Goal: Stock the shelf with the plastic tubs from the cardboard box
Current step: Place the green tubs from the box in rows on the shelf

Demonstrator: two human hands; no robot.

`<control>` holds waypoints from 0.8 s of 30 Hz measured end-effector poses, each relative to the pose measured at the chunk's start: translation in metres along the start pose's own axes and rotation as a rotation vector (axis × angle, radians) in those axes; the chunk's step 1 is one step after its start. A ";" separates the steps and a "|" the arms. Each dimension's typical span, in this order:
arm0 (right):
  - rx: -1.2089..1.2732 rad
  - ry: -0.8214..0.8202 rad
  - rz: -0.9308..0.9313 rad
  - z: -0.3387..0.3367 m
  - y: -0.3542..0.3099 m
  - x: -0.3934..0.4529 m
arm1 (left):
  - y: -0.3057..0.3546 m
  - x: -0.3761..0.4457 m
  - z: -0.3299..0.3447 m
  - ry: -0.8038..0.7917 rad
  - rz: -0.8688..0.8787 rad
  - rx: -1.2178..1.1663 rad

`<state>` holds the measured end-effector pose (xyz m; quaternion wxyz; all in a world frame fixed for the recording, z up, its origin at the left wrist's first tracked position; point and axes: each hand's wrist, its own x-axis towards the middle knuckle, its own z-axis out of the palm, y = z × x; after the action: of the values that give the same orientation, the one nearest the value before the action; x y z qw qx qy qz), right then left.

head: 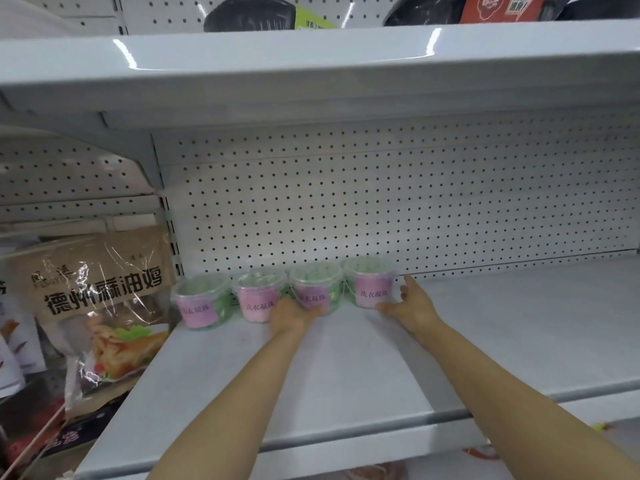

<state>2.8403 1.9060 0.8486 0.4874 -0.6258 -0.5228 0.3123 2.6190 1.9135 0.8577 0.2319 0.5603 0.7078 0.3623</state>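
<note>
Several clear plastic tubs with pink labels stand in a row at the back left of the white shelf [346, 368], against the pegboard. My left hand [294, 315] is curled around the front base of the third tub [317, 287]. At the row's right end is the fourth tub [369, 284]. My right hand [412, 303] cups its right side, fingers touching its lower front, thumb raised just clear of it. The first tub [201, 301] and second tub [258, 296] stand untouched. The cardboard box is out of view.
A large brown food bag [100, 299] leans in the neighbouring bay at the left. The upper shelf [311, 71] overhangs close above and carries dark packages. The shelf surface stretches bare to the right of the tubs and toward its front edge.
</note>
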 end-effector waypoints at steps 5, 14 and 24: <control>-0.058 0.028 0.019 -0.012 -0.004 -0.037 | -0.010 -0.013 -0.019 -0.065 0.107 0.056; -0.395 0.125 0.006 -0.018 -0.043 -0.134 | -0.033 -0.039 -0.076 -0.185 0.474 0.204; -0.753 0.249 0.029 0.016 -0.101 -0.290 | -0.073 -0.078 -0.168 -0.251 0.987 0.611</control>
<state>2.7159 1.6303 0.9033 0.2788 -0.8011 -0.5289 0.0274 2.4704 1.7880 0.9007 -0.0539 0.9031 0.4031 0.1379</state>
